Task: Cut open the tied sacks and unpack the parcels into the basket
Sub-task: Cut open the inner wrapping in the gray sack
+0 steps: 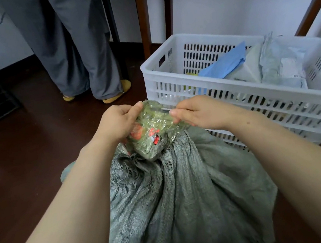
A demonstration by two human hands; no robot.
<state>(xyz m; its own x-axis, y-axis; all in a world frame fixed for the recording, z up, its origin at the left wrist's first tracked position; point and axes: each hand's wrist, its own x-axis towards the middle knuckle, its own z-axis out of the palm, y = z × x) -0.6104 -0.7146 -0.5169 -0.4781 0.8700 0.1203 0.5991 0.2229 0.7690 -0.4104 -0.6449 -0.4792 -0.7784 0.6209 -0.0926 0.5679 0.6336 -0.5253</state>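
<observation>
grey-green woven plastic sack (185, 199) slumped on the dark brown floor (27, 147), just beside the white slotted plastic basket (191, 82). soft and floppy in the body, probably lumpy and a bit heavy with parcels inside, so no lifting by the cloth alone.

only firm bit: the bunched neck wrapped in shiny clear tape (152, 126), red scraps showing under it. looks stiff, crinkly and likely slippery for bare fingers.

left hand (117, 122) wrapped round the neck from the side, gripping it. right hand (195, 113) pinching the top edge of the tape, thumb against forefinger. thin pale sliver there, can't tell if tape end or small blade.

best hold imo: low on the neck, fingers clear of any cut line.

already in the basket: a flat blue plastic mailer (225, 63) and clear bubble-wrapped packs (277, 62). someone else's grey-trousered legs (78, 50) standing behind.
</observation>
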